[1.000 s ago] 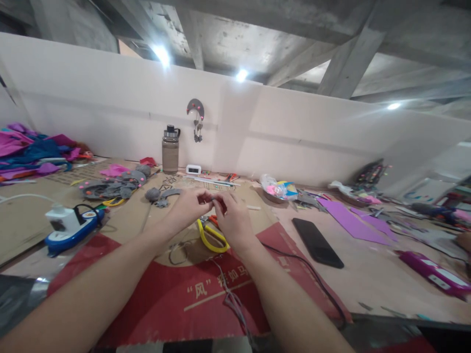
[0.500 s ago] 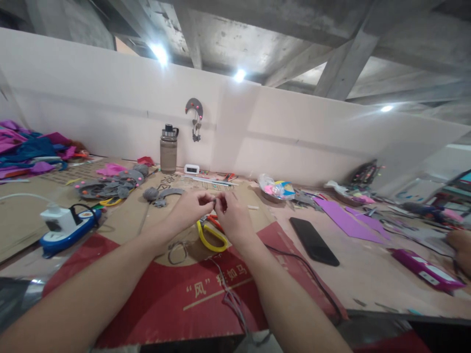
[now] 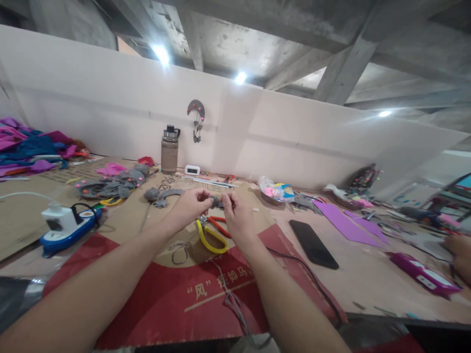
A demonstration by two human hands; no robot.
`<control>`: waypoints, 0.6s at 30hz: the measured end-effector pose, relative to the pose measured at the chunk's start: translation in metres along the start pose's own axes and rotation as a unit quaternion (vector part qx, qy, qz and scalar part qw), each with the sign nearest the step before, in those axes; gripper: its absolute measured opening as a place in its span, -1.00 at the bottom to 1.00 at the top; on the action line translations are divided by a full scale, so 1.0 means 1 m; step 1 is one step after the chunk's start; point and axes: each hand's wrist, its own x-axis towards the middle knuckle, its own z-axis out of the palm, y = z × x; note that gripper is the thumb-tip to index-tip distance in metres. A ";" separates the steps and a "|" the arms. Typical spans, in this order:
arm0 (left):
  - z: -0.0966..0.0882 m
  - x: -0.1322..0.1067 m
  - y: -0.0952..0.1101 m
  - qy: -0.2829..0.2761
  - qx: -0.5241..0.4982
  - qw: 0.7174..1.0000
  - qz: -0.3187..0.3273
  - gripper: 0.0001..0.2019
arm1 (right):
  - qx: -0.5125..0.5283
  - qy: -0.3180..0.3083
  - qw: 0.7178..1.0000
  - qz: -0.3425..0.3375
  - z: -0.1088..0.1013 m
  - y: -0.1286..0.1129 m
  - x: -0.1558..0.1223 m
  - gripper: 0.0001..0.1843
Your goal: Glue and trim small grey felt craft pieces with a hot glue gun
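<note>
Between my fingertips is a small dark grey piece (image 3: 216,201), possibly felt; its exact kind is too small to make out. My left hand (image 3: 196,203) pinches its left side, and my right hand (image 3: 237,212) has its fingers closed at the right side. Just below the hands lie scissors (image 3: 211,238) with one yellow and one red handle. To the left of my left hand rest a ball of grey yarn (image 3: 151,194) and a curved grey felt piece (image 3: 170,195). A loop of grey string (image 3: 180,252) lies on the cardboard under my left wrist.
A black phone (image 3: 313,243) and purple sheets (image 3: 346,223) lie to the right. A blue power strip (image 3: 69,234) sits left, a bottle (image 3: 170,152) at the back. Another person's hand (image 3: 458,255) shows at the right edge, near a magenta power strip (image 3: 423,274).
My hands have moved slightly apart, and more of the grey piece shows between them. The red scissor handle is more exposed. The other person's hand has shifted slightly.
</note>
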 end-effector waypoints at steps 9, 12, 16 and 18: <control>0.001 -0.001 0.004 0.001 0.017 1.000 0.005 -0.90 | -0.106 -0.026 0.989 -0.097 0.003 0.001 -0.002 -0.81; 0.001 -0.001 0.003 -0.005 0.031 0.999 0.008 -0.89 | -0.105 -0.019 0.991 -0.082 0.007 0.004 0.000 -0.84; 0.002 0.000 0.001 -0.006 0.036 0.999 0.013 -0.89 | -0.057 -0.002 0.998 -0.021 0.013 0.004 0.002 -0.91; 0.001 0.001 0.000 -0.005 0.036 0.999 0.010 -0.88 | -0.010 -0.005 1.000 0.016 0.014 0.003 0.003 -0.92</control>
